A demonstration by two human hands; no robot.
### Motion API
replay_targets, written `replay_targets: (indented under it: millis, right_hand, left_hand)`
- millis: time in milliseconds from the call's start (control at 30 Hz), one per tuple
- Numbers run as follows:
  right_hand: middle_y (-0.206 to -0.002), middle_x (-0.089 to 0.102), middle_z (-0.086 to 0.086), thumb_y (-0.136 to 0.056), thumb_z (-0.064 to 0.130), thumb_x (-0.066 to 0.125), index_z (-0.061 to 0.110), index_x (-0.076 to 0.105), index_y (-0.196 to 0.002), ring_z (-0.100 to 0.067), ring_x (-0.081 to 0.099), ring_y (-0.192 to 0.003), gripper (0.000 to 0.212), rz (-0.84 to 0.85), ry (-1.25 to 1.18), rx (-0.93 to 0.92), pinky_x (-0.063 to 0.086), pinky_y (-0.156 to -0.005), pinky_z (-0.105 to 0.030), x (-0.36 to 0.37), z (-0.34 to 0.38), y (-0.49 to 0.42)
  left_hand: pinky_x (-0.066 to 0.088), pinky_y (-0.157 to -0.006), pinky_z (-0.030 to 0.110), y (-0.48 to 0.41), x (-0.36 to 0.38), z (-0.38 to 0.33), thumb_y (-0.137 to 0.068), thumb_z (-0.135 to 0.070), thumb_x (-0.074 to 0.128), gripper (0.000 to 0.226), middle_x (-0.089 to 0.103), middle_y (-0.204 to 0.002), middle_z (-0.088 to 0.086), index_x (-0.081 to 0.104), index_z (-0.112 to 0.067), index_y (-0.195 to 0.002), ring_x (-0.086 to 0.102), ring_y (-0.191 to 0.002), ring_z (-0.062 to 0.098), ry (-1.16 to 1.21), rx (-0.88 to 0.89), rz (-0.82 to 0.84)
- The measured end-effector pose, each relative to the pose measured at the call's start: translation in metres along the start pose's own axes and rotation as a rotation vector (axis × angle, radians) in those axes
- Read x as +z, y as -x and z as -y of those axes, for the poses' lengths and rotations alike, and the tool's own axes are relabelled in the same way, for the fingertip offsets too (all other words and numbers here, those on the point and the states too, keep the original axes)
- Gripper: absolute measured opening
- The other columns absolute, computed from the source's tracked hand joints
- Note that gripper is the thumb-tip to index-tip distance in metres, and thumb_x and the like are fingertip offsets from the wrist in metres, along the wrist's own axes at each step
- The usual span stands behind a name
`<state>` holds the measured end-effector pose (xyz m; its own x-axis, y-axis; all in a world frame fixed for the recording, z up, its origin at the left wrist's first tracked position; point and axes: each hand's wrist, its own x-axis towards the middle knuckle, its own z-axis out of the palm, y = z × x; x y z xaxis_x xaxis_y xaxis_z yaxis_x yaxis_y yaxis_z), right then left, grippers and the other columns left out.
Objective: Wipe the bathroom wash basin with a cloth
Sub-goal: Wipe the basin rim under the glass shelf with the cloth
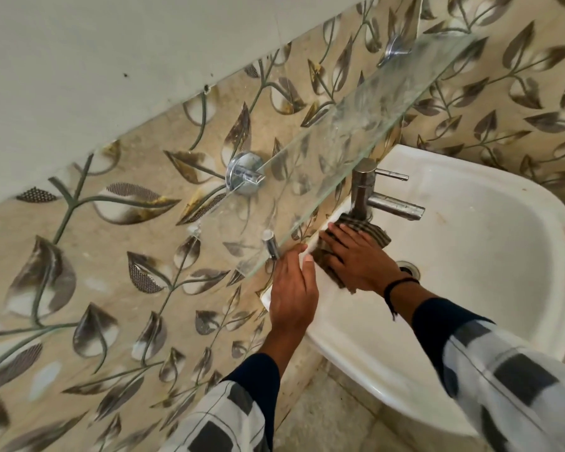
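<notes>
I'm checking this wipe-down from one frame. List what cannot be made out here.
Head view only:
- Drain: mostly hidden behind the right hand.
- Cloth: partly covered by that hand.
- Basin back ledge: partly veiled by the smeared glass shelf.
- Basin's near rim: covered by the right sleeve.
- Left hand fingertips: curled over the basin corner, so its grip is unclear.
</notes>
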<state>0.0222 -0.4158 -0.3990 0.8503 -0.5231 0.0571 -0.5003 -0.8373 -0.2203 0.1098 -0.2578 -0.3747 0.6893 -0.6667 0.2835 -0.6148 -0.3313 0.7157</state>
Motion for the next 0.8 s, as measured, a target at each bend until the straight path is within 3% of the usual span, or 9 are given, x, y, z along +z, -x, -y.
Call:
replay_targets:
  millis: [67,200,400,600,700,800]
  right_hand:
    - [-0.165,0.003,0.009,-0.102,0.052,0.022,0.035,0.007,-0.156,-0.012,0.003,-0.152,0.059,-0.008,-0.012,0.084,0.005,-0.122,-0.039,-0.003,0.005,-0.008]
    - [-0.165,0.001,0.008,-0.102,0.054,0.022,0.034,0.005,-0.157,-0.013,0.002,-0.152,0.061,0.017,-0.028,0.071,0.005,-0.122,-0.040,-0.004,0.007,-0.006]
    - [-0.166,-0.002,0.006,-0.101,0.050,0.021,0.033,0.005,-0.157,-0.015,-0.001,-0.152,0.061,0.030,0.012,0.049,0.006,-0.123,-0.044,-0.004,0.008,-0.005]
    - [-0.166,-0.007,0.001,-0.102,0.048,0.018,0.031,0.003,-0.157,-0.020,-0.006,-0.152,0.060,0.071,0.014,0.075,0.003,-0.123,-0.046,-0.009,0.020,-0.001]
    - [-0.166,-0.008,-0.004,-0.095,0.051,0.000,0.026,0.005,-0.157,-0.027,-0.010,-0.152,0.067,0.086,0.129,-0.076,0.004,-0.122,-0.050,-0.004,0.032,0.017]
    - [-0.166,-0.006,-0.003,-0.103,0.048,0.013,0.029,0.006,-0.157,-0.026,-0.007,-0.152,0.058,0.068,0.190,-0.141,0.006,-0.122,-0.047,-0.009,0.029,0.023]
  left_hand:
    - [0.038,-0.097,0.025,-0.001,0.000,-0.002,-0.103,-0.047,0.027,0.033,0.057,-0.122,-0.010,0.047,-0.032,-0.126,0.048,-0.118,0.007,-0.056,0.023,0.011]
    - [0.042,-0.100,0.032,0.000,-0.005,-0.009,-0.104,-0.040,0.033,0.034,0.061,-0.119,-0.002,0.054,-0.021,-0.121,0.053,-0.114,0.019,-0.273,0.158,0.008]
    - [0.033,-0.115,0.044,0.036,-0.020,-0.013,-0.103,-0.055,0.024,0.050,0.044,-0.148,0.000,0.048,-0.026,-0.136,0.035,-0.141,0.025,-0.611,0.104,0.138]
    - [0.033,-0.117,0.044,0.057,-0.042,-0.003,-0.103,-0.044,0.029,0.044,0.029,-0.157,0.000,0.037,-0.029,-0.144,0.025,-0.146,0.025,-0.646,0.100,0.218]
    - [0.028,-0.120,0.043,0.056,-0.054,0.008,-0.103,-0.044,0.030,0.051,0.019,-0.161,0.002,0.028,-0.028,-0.151,0.018,-0.149,0.026,-0.609,0.065,0.300]
    - [0.018,-0.123,0.040,0.051,-0.060,0.013,-0.102,-0.055,0.026,0.062,0.011,-0.165,0.002,0.020,-0.026,-0.156,0.009,-0.152,0.022,-0.642,0.036,0.413]
